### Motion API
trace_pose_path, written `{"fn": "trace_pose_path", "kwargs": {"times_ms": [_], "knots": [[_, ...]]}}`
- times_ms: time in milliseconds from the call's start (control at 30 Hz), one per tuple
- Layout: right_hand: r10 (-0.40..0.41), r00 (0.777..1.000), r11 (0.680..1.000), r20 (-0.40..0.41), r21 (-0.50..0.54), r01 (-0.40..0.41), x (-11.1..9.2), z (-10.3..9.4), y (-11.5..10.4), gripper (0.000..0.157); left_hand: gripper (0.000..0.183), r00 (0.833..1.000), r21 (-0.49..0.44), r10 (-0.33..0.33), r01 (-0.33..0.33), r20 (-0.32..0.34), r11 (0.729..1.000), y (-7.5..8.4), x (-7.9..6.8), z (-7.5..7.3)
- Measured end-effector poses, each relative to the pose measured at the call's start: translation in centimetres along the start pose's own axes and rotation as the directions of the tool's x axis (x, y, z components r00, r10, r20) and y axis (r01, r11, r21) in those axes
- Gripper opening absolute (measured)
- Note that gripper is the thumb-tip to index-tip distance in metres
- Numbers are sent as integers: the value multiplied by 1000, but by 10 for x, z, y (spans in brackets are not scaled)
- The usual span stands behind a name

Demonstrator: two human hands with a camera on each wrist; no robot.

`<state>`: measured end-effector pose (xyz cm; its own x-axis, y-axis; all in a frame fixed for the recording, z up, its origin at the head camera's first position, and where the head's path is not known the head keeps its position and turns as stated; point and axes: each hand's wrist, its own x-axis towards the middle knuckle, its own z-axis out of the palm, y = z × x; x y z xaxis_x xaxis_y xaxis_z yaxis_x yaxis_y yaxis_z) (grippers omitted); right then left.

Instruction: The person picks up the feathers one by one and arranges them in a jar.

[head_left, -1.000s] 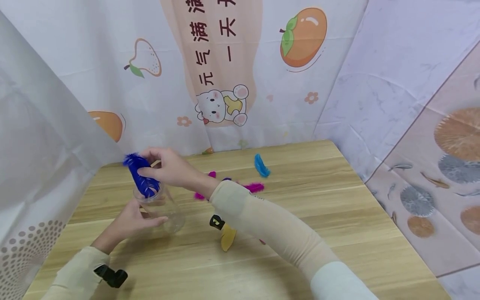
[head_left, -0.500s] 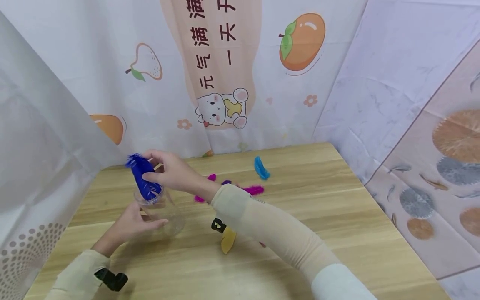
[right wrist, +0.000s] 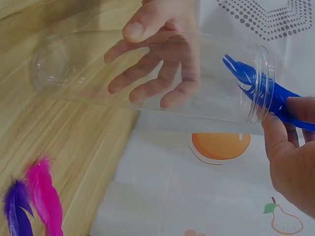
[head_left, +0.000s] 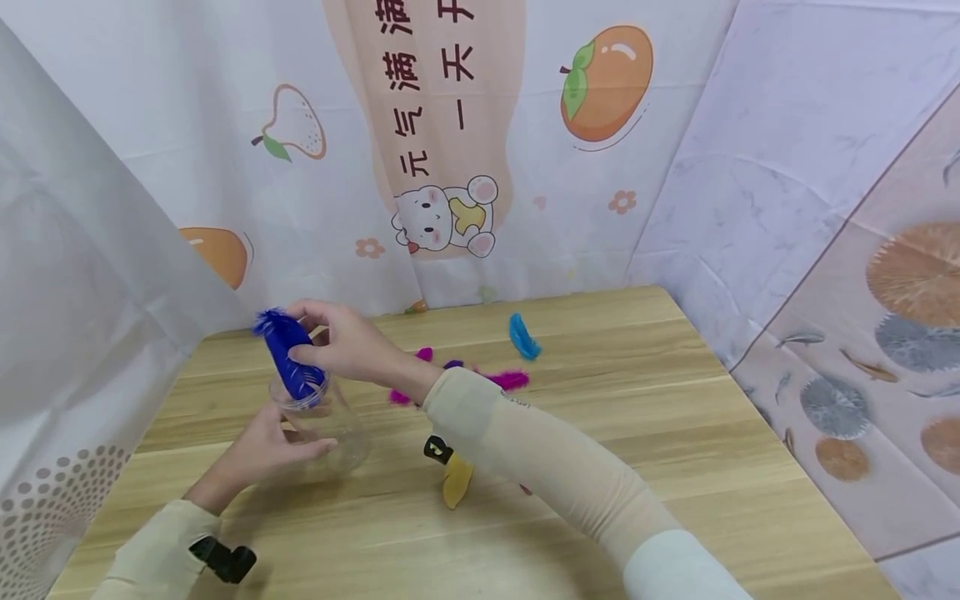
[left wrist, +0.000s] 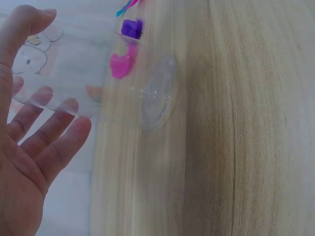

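A clear plastic jar (head_left: 341,433) stands tilted at the left of the table, its mouth toward the upper left. My left hand (head_left: 262,446) grips it, thumb on one side and fingers curled round the back, as the right wrist view shows through the wall. My right hand (head_left: 341,337) pinches a blue feather (right wrist: 278,98) at the jar's mouth. The feather's tip reaches inside past the threaded rim (right wrist: 263,83), while its fluffy end sticks out above my fingers. In the left wrist view the jar's base (left wrist: 160,93) shows close over the wood.
A light blue feather (head_left: 523,337) lies toward the back of the wooden table (head_left: 637,400). Magenta feathers (head_left: 510,380) and a purple feather (right wrist: 18,209) lie near the middle, partly behind my right arm. A yellow feather (head_left: 457,483) lies nearer the front. Printed curtains (head_left: 562,250) enclose the table.
My right hand has shifted slightly right and down with the blue feather, whose tip sits a little deeper in the jar's mouth. My left hand keeps its hold.
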<state>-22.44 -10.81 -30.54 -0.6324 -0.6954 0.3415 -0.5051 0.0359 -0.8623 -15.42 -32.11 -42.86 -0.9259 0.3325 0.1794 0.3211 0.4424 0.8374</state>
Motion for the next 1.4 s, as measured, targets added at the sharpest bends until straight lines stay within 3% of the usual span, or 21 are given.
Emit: {"fn": "trace_pose_path", "kwargs": {"times_ms": [233,567,867,1167,1400], "knots": [[0,1000,1000,16,6,0,2,0,1,32,83,1000,32,-1,1,-14,999,0,-1,-1],[-23,1000,1000,8,-6,23,1,-2,1,34,77,1000,7,15,-15,0,1000,3,3,1],[-40,999,999,-7,-3,40,-1,0,-4,34,79,1000,25,-15,15,1,1000,4,2,0],[-104,995,995,-2,-2,104,-1,-1,-5,33,79,1000,37,-18,18,-3,999,2,2,1],[-69,998,997,3,-29,69,-1,1,-7,33,78,1000,44,-21,21,0,999,1,2,1]]}}
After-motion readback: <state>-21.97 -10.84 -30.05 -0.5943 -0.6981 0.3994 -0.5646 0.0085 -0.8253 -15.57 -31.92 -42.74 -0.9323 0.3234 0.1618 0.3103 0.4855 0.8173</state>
